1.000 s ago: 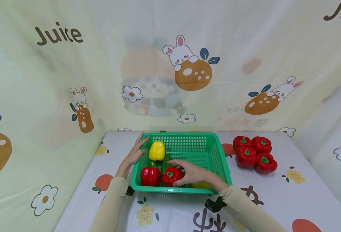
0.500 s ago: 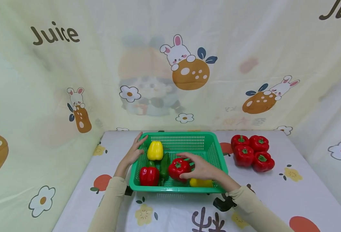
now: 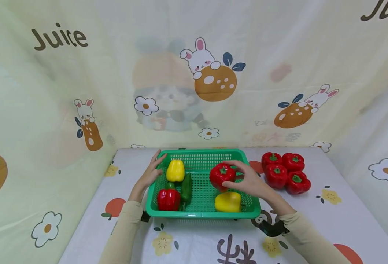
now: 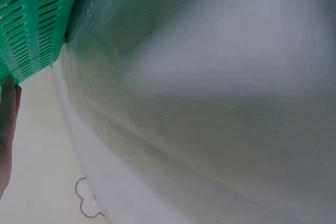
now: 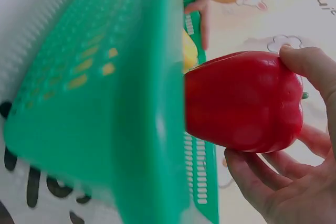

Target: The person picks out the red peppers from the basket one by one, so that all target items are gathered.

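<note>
My right hand [image 3: 249, 180] grips a red bell pepper [image 3: 221, 176], its thumb and fingers spread around the pepper's sides, over the right part of a green plastic basket [image 3: 203, 215]. Close up in the right wrist view, the held pepper [image 5: 244, 103] lies sideways with its stem end toward the palm. My left hand [image 3: 150, 175] rests on the basket's left rim with its fingers extended. Inside the basket are a yellow pepper [image 3: 175, 171] at the back left, another yellow pepper [image 3: 228, 202] at the front right, a red pepper [image 3: 169, 200] and a long green vegetable [image 3: 186, 187].
Several red peppers [image 3: 285, 172] stand grouped on the patterned tablecloth [image 3: 325, 220], right of the basket. A printed curtain [image 3: 167, 73] hangs behind the table. Behind the front red pepper, a green thing [image 3: 170, 186] shows partly.
My right hand has lifted the red pepper from beside the other red one and carried it rightward and back, uncovering the front yellow pepper. The left hand stays at the rim.
</note>
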{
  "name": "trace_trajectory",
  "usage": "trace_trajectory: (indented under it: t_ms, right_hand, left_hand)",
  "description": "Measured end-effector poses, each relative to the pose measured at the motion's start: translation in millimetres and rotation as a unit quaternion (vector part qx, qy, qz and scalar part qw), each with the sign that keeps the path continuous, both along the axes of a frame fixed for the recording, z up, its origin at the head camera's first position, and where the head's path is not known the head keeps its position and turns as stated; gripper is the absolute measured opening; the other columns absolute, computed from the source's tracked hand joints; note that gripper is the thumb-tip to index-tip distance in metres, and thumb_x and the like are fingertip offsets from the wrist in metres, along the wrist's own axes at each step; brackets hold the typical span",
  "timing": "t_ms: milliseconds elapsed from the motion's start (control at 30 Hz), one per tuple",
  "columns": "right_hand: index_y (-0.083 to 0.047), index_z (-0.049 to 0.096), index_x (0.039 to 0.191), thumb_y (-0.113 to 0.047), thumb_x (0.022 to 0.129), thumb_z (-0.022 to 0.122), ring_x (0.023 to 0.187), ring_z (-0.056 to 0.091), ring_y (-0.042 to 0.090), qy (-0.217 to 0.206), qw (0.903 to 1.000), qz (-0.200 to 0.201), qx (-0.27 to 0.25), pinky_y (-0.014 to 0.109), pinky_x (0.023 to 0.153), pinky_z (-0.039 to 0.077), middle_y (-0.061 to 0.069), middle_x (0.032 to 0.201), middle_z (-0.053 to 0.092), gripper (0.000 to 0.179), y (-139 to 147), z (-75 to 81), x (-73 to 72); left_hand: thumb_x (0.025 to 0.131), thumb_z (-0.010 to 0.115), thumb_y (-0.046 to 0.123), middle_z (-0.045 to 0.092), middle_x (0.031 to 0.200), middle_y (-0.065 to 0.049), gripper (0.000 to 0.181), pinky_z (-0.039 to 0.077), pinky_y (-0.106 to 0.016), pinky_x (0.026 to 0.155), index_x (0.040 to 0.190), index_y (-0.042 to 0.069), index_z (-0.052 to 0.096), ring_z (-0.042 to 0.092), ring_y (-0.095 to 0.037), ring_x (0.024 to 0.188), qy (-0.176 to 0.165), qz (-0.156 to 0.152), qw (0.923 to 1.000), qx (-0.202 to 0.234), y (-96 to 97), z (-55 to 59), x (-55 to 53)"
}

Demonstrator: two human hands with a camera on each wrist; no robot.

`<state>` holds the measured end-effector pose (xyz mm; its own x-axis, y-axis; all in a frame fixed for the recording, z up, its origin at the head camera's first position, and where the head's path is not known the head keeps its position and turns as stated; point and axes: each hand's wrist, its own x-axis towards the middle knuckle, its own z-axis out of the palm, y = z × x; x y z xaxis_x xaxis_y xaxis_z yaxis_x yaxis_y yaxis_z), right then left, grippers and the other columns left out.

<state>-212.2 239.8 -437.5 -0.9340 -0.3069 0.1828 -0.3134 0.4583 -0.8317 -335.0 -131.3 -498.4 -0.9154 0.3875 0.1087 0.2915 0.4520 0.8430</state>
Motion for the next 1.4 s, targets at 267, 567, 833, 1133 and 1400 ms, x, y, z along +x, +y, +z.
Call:
trace_trajectory:
  t_ms: [267,567,833,1133,1400]
  right_hand:
    - [-0.014,0.048,0.143,-0.024,0.081,0.081,0.112,0.057,0.037,0.009,0.9989,-0.046,0.002,0.037,0.079,0.057,0.016,0.134,0.055,0.071,26.3,8.3,4.5]
    - [-0.010,0.046,0.145,-0.019,0.083,0.079,0.111,0.056,0.036,0.037,0.9962,-0.079,0.003,0.028,0.076,0.054,0.019,0.136,0.053,0.071,55.0,16.0,13.5]
    - [-0.012,0.043,0.148,-0.025,0.083,0.079,0.122,0.046,0.044,0.050,0.9850,-0.162,0.036,0.050,0.078,0.056,0.021,0.142,0.047,0.075,81.3,14.7,29.1]
    - [-0.006,0.039,0.149,-0.028,0.083,0.078,0.124,0.038,0.051,0.057,0.9647,-0.252,0.052,0.063,0.080,0.052,0.029,0.144,0.038,0.079,99.7,-9.5,51.7]
    - [-0.002,0.040,0.146,-0.025,0.080,0.081,0.120,0.041,0.047,0.061,0.9485,-0.302,0.074,0.063,0.080,0.052,0.029,0.140,0.040,0.081,101.9,-43.6,69.3]
  left_hand:
    - [0.079,0.048,-0.004,0.000,0.165,-0.011,0.076,0.009,-0.068,0.112,0.153,0.003,0.034,0.001,-0.037,0.149,-0.003,-0.004,1.0000,0.003,0.7,1.8,1.6]
    - [0.078,0.047,-0.004,0.000,0.165,-0.010,0.076,0.009,-0.068,0.112,0.153,0.003,0.034,0.000,-0.037,0.150,-0.004,-0.003,0.9999,0.009,-0.4,0.1,-0.4]
    - [0.078,0.048,-0.003,0.000,0.165,-0.011,0.076,0.009,-0.068,0.111,0.152,0.003,0.034,0.000,-0.038,0.149,-0.003,-0.001,1.0000,0.007,-0.6,0.7,0.2]
    - [0.077,0.049,-0.004,0.000,0.165,-0.012,0.077,0.008,-0.068,0.112,0.152,0.003,0.034,-0.001,-0.037,0.150,0.002,-0.004,1.0000,0.007,-0.3,-0.7,0.3]
    - [0.078,0.049,-0.005,-0.001,0.165,-0.011,0.077,0.007,-0.068,0.112,0.153,0.004,0.033,-0.001,-0.037,0.150,0.001,-0.006,0.9999,0.009,0.0,-1.7,-0.2]
